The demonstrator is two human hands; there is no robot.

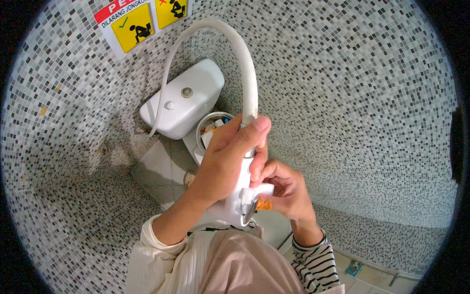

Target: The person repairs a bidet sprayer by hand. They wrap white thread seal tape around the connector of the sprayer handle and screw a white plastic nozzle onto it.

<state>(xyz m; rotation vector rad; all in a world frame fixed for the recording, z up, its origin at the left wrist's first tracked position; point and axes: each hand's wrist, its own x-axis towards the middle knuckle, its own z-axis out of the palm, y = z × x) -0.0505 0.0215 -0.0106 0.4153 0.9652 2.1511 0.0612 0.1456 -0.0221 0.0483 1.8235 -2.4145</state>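
Observation:
My left hand [227,157] is wrapped round a white spray handle [239,171] with a silver collar, from whose top a long white hose [248,73] arches up and back down. My right hand [289,191] is at the lower end of the handle, fingers closed on a white piece [265,188] and an orange item [265,204] that I cannot make out clearly. Beside these is a curved metal lever [252,210]. The lower part of the sprayer is partly hidden by glare and my hands.
A white toilet cistern [198,81] stands in the tiled corner, with a round container [203,120] of small items beside it, partly behind my left hand. Mosaic walls [352,112] surround me closely. A warning sign [132,27] hangs on the back wall; a grey tiled surface [154,169] lies lower left.

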